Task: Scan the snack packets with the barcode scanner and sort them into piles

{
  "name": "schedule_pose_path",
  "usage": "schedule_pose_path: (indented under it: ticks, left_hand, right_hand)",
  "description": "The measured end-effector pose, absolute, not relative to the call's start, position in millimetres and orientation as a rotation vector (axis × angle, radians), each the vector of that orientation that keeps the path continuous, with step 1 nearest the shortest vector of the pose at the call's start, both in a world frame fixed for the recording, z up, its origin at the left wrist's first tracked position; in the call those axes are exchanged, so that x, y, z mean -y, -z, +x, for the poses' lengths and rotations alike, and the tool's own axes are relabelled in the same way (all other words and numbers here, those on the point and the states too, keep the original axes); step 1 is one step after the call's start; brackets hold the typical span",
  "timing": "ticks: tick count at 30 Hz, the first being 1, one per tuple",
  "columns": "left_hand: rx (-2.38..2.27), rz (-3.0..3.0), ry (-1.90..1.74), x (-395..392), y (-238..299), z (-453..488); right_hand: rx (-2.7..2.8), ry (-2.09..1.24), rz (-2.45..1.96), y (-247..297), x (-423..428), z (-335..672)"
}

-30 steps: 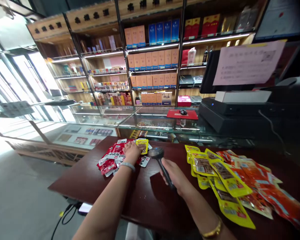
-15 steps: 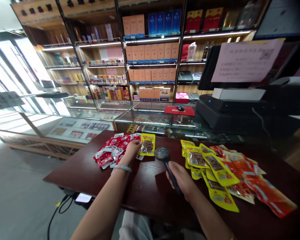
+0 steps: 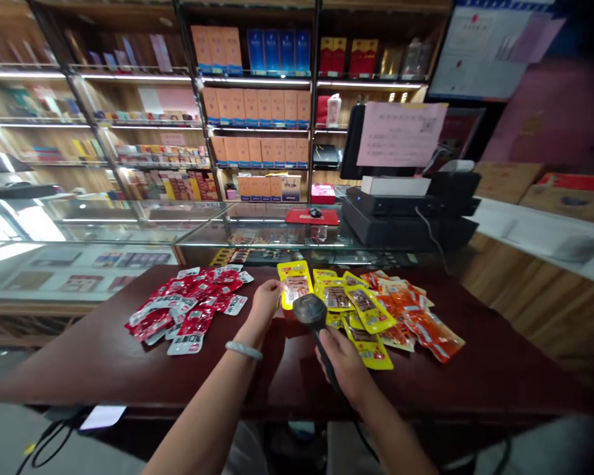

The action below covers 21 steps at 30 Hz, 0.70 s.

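Observation:
My left hand (image 3: 264, 303) pinches a yellow snack packet (image 3: 294, 283) by its left edge, holding it tilted up over the dark red table (image 3: 103, 363). My right hand (image 3: 344, 359) is wrapped round the handle of a black barcode scanner (image 3: 311, 311), whose head sits just below the packet. A pile of red snack packets (image 3: 188, 307) lies to the left of my left hand. A heap of yellow and orange packets (image 3: 381, 313) lies to the right of the scanner.
Behind the table runs a glass display counter (image 3: 188, 227) with a red mouse pad and mouse (image 3: 313, 214). A black cash register with a monitor and paper notice (image 3: 400, 191) stands at the back right. Stocked shelves (image 3: 257, 112) fill the back wall. Cables hang below the table's left edge.
My left hand lifted the yellow packet off the red pile and carried it right, in front of the scanner. The view swung right, bringing both piles closer to the centre.

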<state>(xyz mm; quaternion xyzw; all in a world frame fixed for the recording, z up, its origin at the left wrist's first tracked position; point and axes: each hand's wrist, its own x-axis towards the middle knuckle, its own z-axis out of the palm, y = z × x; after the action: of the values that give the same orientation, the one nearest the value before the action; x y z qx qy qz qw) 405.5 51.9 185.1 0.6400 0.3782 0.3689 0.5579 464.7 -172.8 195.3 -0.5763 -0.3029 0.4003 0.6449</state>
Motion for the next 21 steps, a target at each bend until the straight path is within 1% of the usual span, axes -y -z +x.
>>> schedule_pose_path:
  ticks: [4, 9, 14, 17, 21]
  left_hand:
    - [-0.767, 1.391, -0.693, -24, -185, 436]
    - [-0.684, 1.351, -0.602, 5, -188, 484]
    - [-0.768, 1.561, -0.465, 9, -191, 520]
    - [-0.789, 1.652, -0.445, 6, -192, 521]
    - [-0.825, 1.695, -0.506, -4, -192, 495]
  right_hand:
    - [0.554, -0.855, -1.327, -194, 192, 479]
    - [0.424, -0.772, -1.293, -198, 215, 500]
    - [0.371, -0.716, -1.295, -200, 228, 510]
    - [0.349, -0.713, -1.294, -202, 230, 508]
    - [0.362, -0.771, -1.3, -202, 226, 500]
